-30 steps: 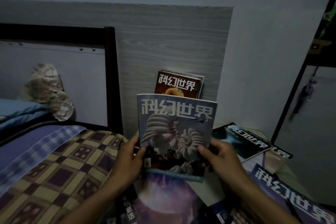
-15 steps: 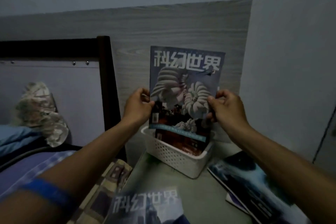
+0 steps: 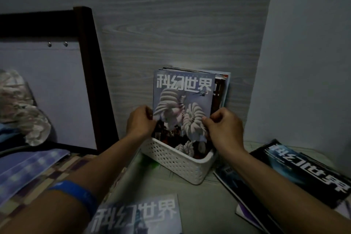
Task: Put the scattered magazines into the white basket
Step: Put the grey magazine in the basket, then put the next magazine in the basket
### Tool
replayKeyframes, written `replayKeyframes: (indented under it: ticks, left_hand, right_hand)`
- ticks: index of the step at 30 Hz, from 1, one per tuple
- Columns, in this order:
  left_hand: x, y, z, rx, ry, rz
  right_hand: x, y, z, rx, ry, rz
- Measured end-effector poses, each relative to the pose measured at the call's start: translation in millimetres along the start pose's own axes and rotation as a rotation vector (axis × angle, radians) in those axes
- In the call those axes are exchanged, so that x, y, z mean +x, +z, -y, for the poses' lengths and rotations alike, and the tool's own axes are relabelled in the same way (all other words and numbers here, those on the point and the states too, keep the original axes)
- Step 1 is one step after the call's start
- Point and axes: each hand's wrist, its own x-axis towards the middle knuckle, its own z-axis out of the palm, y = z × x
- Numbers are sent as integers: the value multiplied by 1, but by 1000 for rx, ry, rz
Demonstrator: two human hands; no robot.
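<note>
Head view, the only one supplied. I find the white basket (image 3: 178, 159) standing on the bench (image 3: 205, 205), set close against the wood-grain panel (image 3: 180, 30), between the bed frame (image 3: 91, 74) and the plain wall.

A pale-blue magazine (image 3: 183, 100) stands upright with its lower edge inside the basket, in front of several other issues (image 3: 221, 89) already stacked there on end. The left hand (image 3: 140, 121) is curled around its left edge and the right hand (image 3: 224, 125) around its right edge, thumbs on the cover. In my judgement the two-sided grip keeps the thin, floppy issue square while it seats against the stack.

Work outstanding: one magazine (image 3: 136, 214) lies flat on the bench at the near edge, and a loose pile of dark-covered magazines (image 3: 303, 173) lies to the right of the basket, one corner just beside it. I judge the task partly done.

A blue wristband (image 3: 76, 195) shows on the left forearm. A checked bedcover (image 3: 28, 186) lies at the lower left. The lighting is dim, so fine detail inside the basket cannot be read.
</note>
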Motion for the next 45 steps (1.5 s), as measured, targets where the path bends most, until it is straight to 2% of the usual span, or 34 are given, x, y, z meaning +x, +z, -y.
replayKeyframes:
  ticks: [3,6,8,10,12,15,17,19,20,23,26,29,31,32,34,35,37,39,41,43,45]
  left_hand:
    - [-10,-9,-7,-100,-59,-36]
    - [-41,-28,-2,-192,-22,-55]
    - [-75,-41,12,-173,18,11]
    - [-112,-51,30,-44,34,103]
    - [-147,-66,40,36,44,169]
    - [-192,-92,41,136,155,240]
    - [-216,-110,37,300,185,436]
    - [-237,-122,34,406,126,704]
    - [-247,-127,33,418,100,781]
    - [-265,-133,30,405,133,788]
    - [-275,-136,23,382,87,729]
    - [-287,-140,7,359,152,516]
    - [-294,-145,-12,129,186,403]
    - [-297,-148,-25,-40,168,407]
    - [-302,-157,-53,-392,115,531]
    - [-303,-161,-67,-522,87,610]
    - [-304,-161,-81,-658,77,662]
    - [-301,-154,-79,-713,57,514]
    - [-300,-145,-69,-738,-85,354]
    - [-303,-138,-58,-821,-184,299]
    - [-301,-136,-45,-926,-197,309]
  right_hand:
    - [-1,-22,5,-119,41,-8]
    - [-15,-60,6,-56,61,91]
    - [-36,-84,7,-37,15,134]
    - [-58,-99,17,0,16,201]
    - [-81,-105,34,-9,33,349]
    - [-121,-108,56,-194,-8,686]
    - [-152,-112,61,-367,53,888]
    - [-179,-115,58,-631,49,1011]
    - [-192,-116,55,-747,28,1040]
    - [-219,-117,46,-818,57,1013]
    - [-226,-119,42,-511,253,972]
    - [-224,-120,53,-197,372,720]
    - [-218,-121,69,-20,355,472]
    - [-215,-123,79,98,331,353]
    - [-211,-128,101,321,281,194]
    - [-212,-130,110,432,256,186]
    - [-219,-132,123,652,203,320]
    - [-227,-133,123,675,157,507]
    - [-230,-134,114,582,131,603]
    - [-228,-137,103,506,172,522]
    - [-220,-143,91,420,247,339]
